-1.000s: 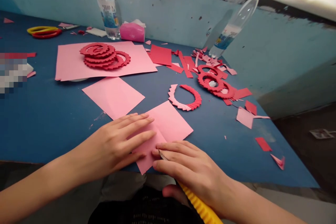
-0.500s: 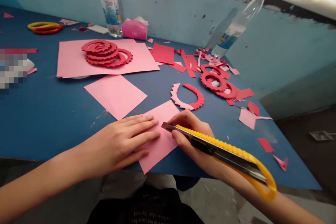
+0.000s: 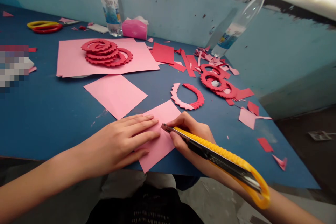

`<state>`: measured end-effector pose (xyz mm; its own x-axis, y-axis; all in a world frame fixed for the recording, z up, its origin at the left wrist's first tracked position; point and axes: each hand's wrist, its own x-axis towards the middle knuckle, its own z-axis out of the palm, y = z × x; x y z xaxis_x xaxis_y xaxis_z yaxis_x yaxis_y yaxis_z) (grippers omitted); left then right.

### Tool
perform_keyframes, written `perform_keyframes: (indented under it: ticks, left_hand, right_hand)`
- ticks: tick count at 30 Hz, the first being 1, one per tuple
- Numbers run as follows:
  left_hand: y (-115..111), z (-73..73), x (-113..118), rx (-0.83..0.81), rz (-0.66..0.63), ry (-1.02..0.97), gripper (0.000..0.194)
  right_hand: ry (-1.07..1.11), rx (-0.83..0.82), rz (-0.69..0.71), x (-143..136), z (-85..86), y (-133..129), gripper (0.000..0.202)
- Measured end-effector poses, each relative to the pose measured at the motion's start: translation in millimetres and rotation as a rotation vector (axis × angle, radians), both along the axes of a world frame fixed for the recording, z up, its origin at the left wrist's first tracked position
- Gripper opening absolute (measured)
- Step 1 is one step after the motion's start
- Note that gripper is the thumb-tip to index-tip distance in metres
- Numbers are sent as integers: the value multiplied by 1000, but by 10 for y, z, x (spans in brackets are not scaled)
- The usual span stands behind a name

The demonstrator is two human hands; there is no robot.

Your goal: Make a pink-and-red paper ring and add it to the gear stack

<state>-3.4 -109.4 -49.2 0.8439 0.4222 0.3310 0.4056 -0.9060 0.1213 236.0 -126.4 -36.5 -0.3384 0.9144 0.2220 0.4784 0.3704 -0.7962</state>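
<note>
Pink paper square [image 3: 153, 157], lower centre of frame, flat near the table [image 3: 52, 112] edge. Left hand [image 3: 126, 138] spread over it, fingers extended and pressing, nothing gripped. Right hand [image 3: 201, 131] closed around a yellow snap-off utility knife [image 3: 223, 157], blade tip over the square; whether it touches, cannot tell. No cut visible; dividing this square looks barely begun.

Just up-left of it, a second pink square [image 3: 115, 94], whole, apparently unworked.

Centre, above right hand: horseshoe of folded overlapping pieces [image 3: 197, 99], part pale pink, part red, gap at top. Reads as a ring partly built.

Right of that, red pleated rings [image 3: 206, 83], closed, seemingly finished. More in a red ring stack [image 3: 101, 59], upper left, on large pink sheets [image 3: 147, 68]: by the look, much done already. Left over: the open horseshoe and the two squares.

Outer edge: paper scraps [image 3: 207, 56] upper right; scissors [image 3: 47, 28], far upper left, lying unused.
</note>
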Motion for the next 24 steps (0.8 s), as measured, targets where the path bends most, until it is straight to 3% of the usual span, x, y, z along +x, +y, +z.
perform_keyframes:
  ticks: [15, 24]
  left_hand:
    - [-29, -2, -27, -12, 20, 13, 44]
    - [-22, -15, -27, -47, 26, 1, 43]
  right_hand:
    - [-82, 226, 4, -43, -92, -16, 5]
    - [-128, 251, 3, -16, -101, -57, 7]
